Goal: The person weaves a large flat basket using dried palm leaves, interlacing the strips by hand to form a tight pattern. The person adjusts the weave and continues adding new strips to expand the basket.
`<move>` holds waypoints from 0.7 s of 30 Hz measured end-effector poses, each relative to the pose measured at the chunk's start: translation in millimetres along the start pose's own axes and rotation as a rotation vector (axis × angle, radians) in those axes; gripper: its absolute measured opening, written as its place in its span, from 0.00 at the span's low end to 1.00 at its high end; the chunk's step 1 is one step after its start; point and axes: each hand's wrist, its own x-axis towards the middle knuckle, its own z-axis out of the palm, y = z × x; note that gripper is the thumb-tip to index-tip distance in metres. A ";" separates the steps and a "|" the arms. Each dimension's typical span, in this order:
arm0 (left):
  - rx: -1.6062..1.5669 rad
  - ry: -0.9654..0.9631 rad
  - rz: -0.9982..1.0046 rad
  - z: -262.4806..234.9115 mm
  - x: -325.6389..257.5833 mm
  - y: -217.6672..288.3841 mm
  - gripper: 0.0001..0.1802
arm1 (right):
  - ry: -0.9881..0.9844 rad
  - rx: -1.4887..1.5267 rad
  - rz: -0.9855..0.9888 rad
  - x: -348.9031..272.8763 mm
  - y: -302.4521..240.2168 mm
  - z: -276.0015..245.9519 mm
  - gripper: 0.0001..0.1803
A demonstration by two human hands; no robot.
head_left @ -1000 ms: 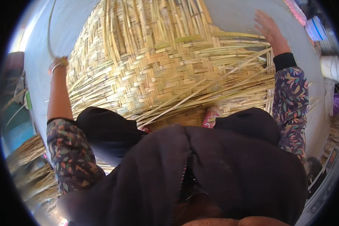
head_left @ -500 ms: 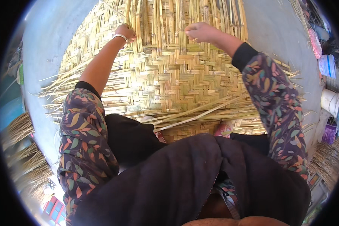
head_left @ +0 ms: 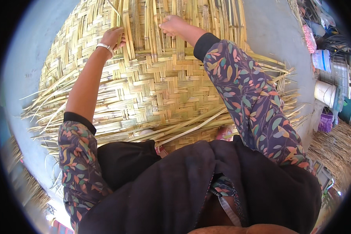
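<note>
A large mat of split cane in a yellow-green herringbone weave lies on the floor before me. Long unwoven cane strips run away from me over its far part. Among these strips, my left hand, with a white bangle at the wrist, has its fingers curled around a strip. A thin bent strip rises just beyond that hand. To its right and slightly farther off, my right hand is closed in a pinch at the strips. Its fingertips are too small to show exactly what they grip.
Loose strips lie across the mat's near edge, by my feet. Frayed ends stick out at both sides over the grey floor. At the right stand a white bucket, a purple container and a heap of dry stalks.
My right hand has moved left, nearer to my left hand. The left hand stays at about the same part of the mat. The whole view has shifted a little to the right.
</note>
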 end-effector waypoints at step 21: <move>-0.085 -0.254 -0.031 -28.2 58.2 -48.7 0.13 | -0.274 0.847 0.003 -55.6 3.1 -8.7 0.13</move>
